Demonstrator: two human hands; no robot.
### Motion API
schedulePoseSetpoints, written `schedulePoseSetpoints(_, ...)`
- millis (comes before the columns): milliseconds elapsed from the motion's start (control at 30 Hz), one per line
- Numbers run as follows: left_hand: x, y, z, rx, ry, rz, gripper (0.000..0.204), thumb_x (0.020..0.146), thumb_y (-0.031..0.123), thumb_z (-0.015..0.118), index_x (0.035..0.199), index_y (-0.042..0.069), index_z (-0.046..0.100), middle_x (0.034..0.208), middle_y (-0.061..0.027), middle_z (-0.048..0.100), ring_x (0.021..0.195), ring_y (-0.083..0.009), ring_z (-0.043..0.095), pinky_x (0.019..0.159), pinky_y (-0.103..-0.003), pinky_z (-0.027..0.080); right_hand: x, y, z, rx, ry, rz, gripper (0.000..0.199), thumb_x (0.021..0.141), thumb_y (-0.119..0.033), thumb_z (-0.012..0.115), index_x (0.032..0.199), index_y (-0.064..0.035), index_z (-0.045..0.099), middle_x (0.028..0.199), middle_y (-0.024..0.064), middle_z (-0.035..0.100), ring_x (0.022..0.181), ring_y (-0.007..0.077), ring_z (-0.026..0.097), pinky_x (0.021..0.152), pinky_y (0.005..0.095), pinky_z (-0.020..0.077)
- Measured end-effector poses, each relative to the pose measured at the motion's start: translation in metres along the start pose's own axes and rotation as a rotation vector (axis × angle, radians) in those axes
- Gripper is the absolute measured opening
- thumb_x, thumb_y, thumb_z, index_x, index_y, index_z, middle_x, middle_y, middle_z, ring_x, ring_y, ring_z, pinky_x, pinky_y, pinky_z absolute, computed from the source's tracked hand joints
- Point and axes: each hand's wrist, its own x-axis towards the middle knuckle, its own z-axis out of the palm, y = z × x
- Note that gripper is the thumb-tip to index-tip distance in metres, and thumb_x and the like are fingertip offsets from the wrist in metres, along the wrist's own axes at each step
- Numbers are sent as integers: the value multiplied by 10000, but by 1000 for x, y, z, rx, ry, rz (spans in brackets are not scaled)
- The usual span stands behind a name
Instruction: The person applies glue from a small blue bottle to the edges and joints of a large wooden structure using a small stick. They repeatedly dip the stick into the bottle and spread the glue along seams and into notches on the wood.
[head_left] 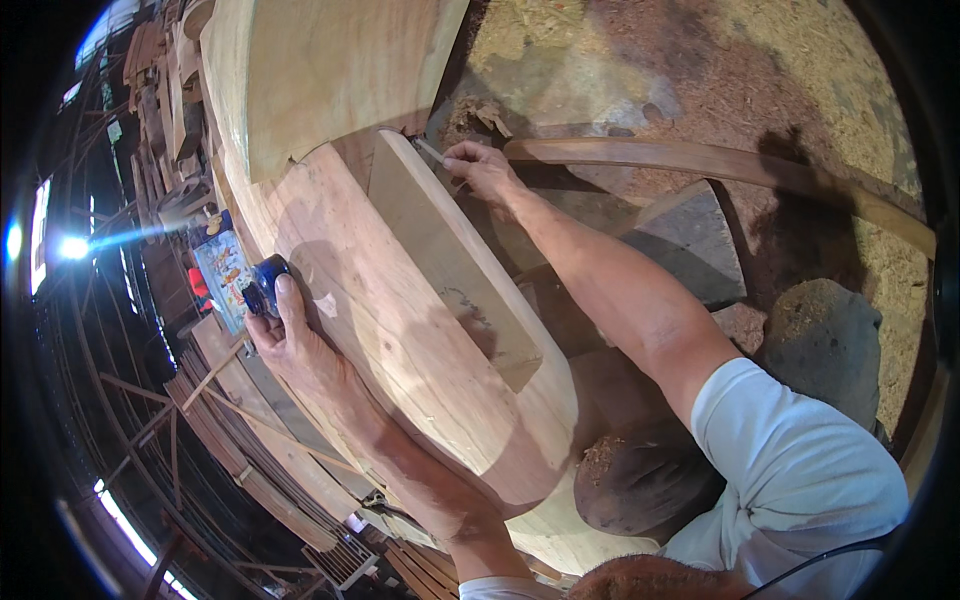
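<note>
We are leaning over a large curved slab of pale, reddish-grained wood [400,330], and it is serving as our working surface, sloping away from the lower right toward the upper left. Our left hand [290,335] is lying flat along the slab's left edge with the fingers stretched together, the fingertips touching a small dark-blue round object [264,285] that is sitting right at the rim; we cannot tell what this object is, nor whether the fingers are closing on it or only pressing against it. Just beyond it, a colourful printed card or packet [222,272] is resting below the slab.

Our right hand [480,168] is reaching to the far end of a flat, lighter wooden board [450,255] that is standing on its edge across the slab. The fingers are pinching a thin pale stick, perhaps a pencil or marker [430,151], with its tip touching the board's upper corner.

In our judgement, the risks are these: the board is standing on edge on a sloping surface with nothing visibly bracing it, so pressure from the stick could be tipping or sliding it and spoiling any line. The blue object is sitting so close to the rim that a nudge from the left hand could be sending it over. The ground to the right is covered with sawdust and rough stones [825,345], making footing uncertain while we are stretching this far.
</note>
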Motion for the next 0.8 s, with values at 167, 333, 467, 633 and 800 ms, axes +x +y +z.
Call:
schedulePoseSetpoints(167, -2, -1, 1, 59, 13, 13, 412, 955, 249, 826, 1277, 29, 692, 1128, -44, 717, 1007, -129, 662, 887, -293, 499, 0, 1, 4, -49, 12, -14, 104, 1016, -171, 709, 1106, -121, 720, 908, -20, 657, 816, 99, 606, 718, 294, 506)
schedulePoseSetpoints(333, -1, -4, 3, 35, 12, 27, 428, 955, 258, 825, 1291, 28, 692, 1127, -43, 719, 997, -128, 655, 882, -297, 494, 9, 3, 9, -28, -24, -59, 129, 1027, -177, 705, 1136, -111, 715, 933, -7, 663, 839, 108, 619, 737, 297, 528)
schedulePoseSetpoints(467, -1, 2, 1, 56, 16, 1, 344, 972, 155, 807, 1235, -11, 660, 1119, -97, 723, 995, -128, 683, 887, -260, 569, 18, -1, 13, -19, -54, -94, 149, 1035, -180, 700, 1167, -110, 711, 972, 1, 679, 875, 109, 636, 737, 306, 549)
schedulePoseSetpoints(633, -2, 4, 2, 70, 26, -13, 336, 978, 151, 799, 1235, -12, 658, 1118, -89, 721, 996, -126, 680, 891, -258, 571, 22, -1, 8, -3, -112, -88, 165, 1042, -192, 697, 1184, -110, 712, 1004, 7, 688, 899, 114, 644, 745, 325, 575)
schedulePoseSetpoints(800, -4, 4, 4, 41, 44, -8, 383, 964, 219, 813, 1253, 6, 679, 1105, -63, 712, 978, -135, 665, 864, -283, 536, 20, 3, 3, 0, -116, -73, 166, 1036, -193, 708, 1182, -115, 716, 984, 11, 677, 931, 121, 644, 773, 323, 594)
